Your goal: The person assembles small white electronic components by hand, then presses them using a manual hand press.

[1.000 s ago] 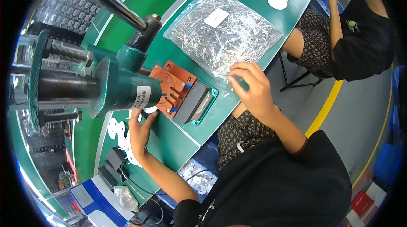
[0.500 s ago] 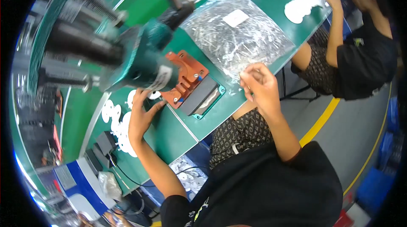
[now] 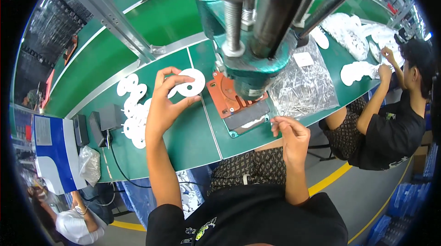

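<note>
Between the fingertips and thumb of my left hand (image 3: 164, 101) is a white plastic disc (image 3: 198, 79) with a small hole, held above the table just left of the press fixture. Another white round piece overlaps it, partly behind my fingers. My right hand (image 3: 294, 139) is pinched near the front right corner of the orange fixture block (image 3: 221, 96); whatever is between its fingertips is too small to make out. Over the fixture stands a green hand press (image 3: 255, 69), its ram covering part of the block. A grey pad (image 3: 245, 118) lies along the block's near side.
A clear bag of thin metal pins (image 3: 319, 92) lies right of the press. Several white discs (image 3: 133, 117) are piled at left, beside dark grey boxes (image 3: 110, 116) and a cable. A co-worker (image 3: 395, 117) sits at right by white parts (image 3: 358, 72). A metal post (image 3: 110, 16) rises behind.
My view has turned, bringing the press toward the middle. My left hand has come away from beside the press with the disc raised. My right hand has left the bag's near edge for the fixture's corner.
</note>
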The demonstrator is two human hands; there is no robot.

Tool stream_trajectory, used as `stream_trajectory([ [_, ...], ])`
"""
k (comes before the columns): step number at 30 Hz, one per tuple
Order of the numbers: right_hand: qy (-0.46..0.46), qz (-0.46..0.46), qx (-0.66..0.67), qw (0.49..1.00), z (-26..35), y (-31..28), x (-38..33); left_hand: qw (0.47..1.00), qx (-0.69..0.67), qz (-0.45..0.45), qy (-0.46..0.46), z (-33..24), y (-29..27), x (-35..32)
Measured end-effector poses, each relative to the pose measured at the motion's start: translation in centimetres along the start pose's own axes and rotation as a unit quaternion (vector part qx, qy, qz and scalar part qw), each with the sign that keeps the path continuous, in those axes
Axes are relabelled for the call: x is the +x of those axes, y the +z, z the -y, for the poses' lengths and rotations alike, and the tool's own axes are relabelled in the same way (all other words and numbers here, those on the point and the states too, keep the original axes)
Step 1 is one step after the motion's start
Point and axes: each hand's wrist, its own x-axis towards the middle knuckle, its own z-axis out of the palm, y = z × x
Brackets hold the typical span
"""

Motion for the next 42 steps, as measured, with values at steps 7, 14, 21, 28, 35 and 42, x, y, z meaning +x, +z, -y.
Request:
stream_trajectory([
  [7,-0.152,0.043,-0.017,0.987,1.8,6.3,-0.2,0.97,-0.013,-0.054,0.236,-3.4,2.1,-1.5],
  [14,-0.364,0.048,-0.204,0.908,0.7,9.1,2.8,0.973,-0.031,0.008,0.229,-4.0,3.5,-1.4],
  [21,-0.356,0.038,-0.229,0.905,0.2,9.4,2.6,0.973,-0.035,0.011,0.226,-3.5,3.7,-1.3],
  [28,-0.374,0.034,-0.276,0.885,0.6,9.2,2.7,0.973,-0.029,0.018,0.226,-3.4,4.0,-1.3],
  [35,-0.374,0.021,-0.288,0.881,0.4,9.2,2.9,0.978,-0.01,0.014,0.208,-3.8,4.2,-1.4],
  [42,-0.479,0.066,-0.387,0.786,0.6,9.0,3.2,0.975,-0.002,0.016,0.222,-3.7,4.4,-1.1],
])
